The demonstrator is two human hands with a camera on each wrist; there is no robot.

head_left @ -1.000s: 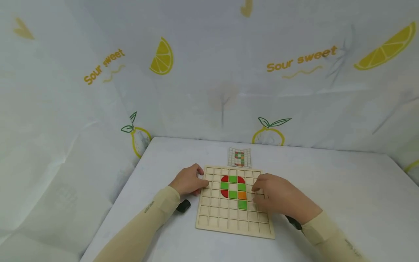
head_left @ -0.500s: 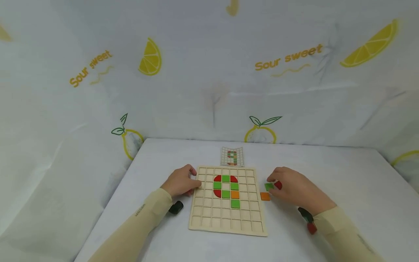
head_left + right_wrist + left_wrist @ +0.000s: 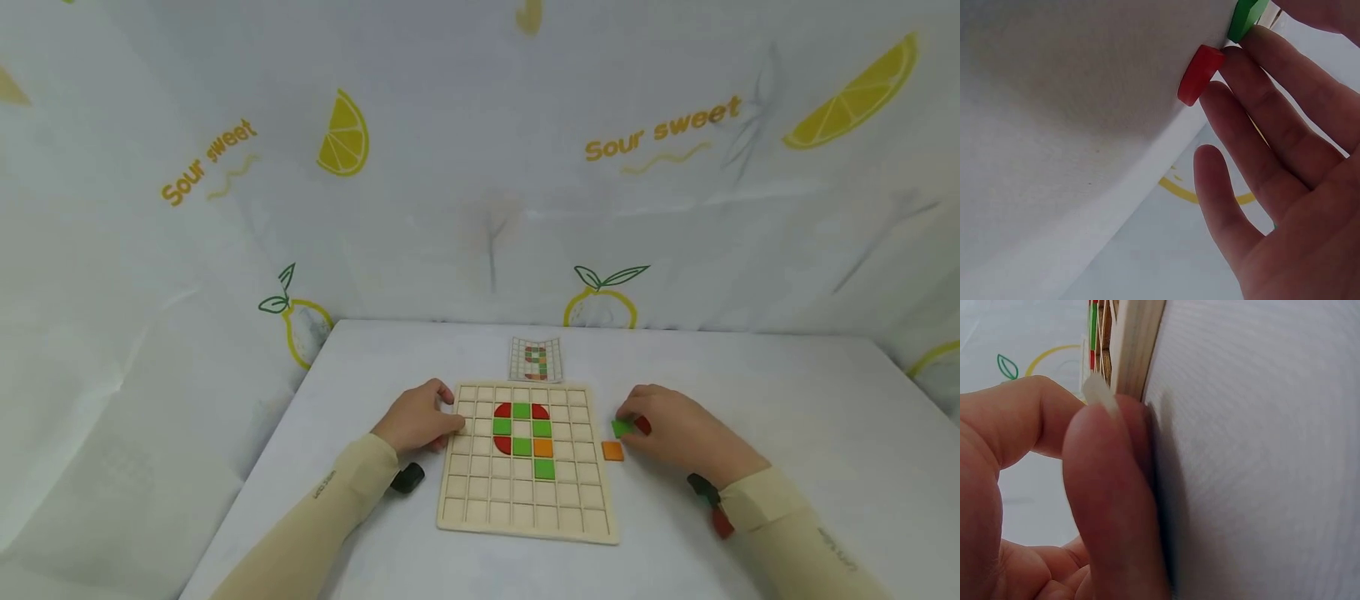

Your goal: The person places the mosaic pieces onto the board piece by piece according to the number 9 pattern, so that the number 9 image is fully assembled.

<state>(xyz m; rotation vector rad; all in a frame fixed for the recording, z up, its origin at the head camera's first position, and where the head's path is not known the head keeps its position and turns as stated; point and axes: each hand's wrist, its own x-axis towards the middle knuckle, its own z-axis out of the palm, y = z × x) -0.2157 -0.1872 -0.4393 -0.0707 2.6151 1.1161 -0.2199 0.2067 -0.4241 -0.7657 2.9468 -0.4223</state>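
In the head view my left hand [image 3: 420,418] holds the left edge of the square wooden grid board [image 3: 491,490]. The left wrist view shows the thumb of that hand [image 3: 1113,487] against the board's side [image 3: 1138,347]. Red, green and orange tiles form a 9-like shape on the board. Right of it, my right hand [image 3: 671,433] has thumb and index finger around a green tile [image 3: 622,428]. A red piece [image 3: 643,425] is beside these fingers; the right wrist view shows the red piece [image 3: 1200,75] close to the fingertips and the green tile [image 3: 1246,19] partly covered.
An orange tile [image 3: 612,451] lies just right of the board. Behind the board is a small card [image 3: 535,372] printed with a coloured grid pattern. Dark objects are at both wrists, and a red object [image 3: 722,523] is near the right one. A printed cloth hangs behind the table.
My right hand has moved right, from over the board's right side to the loose tiles, and its fingers have come around the green one. The left hand still holds the board's edge.
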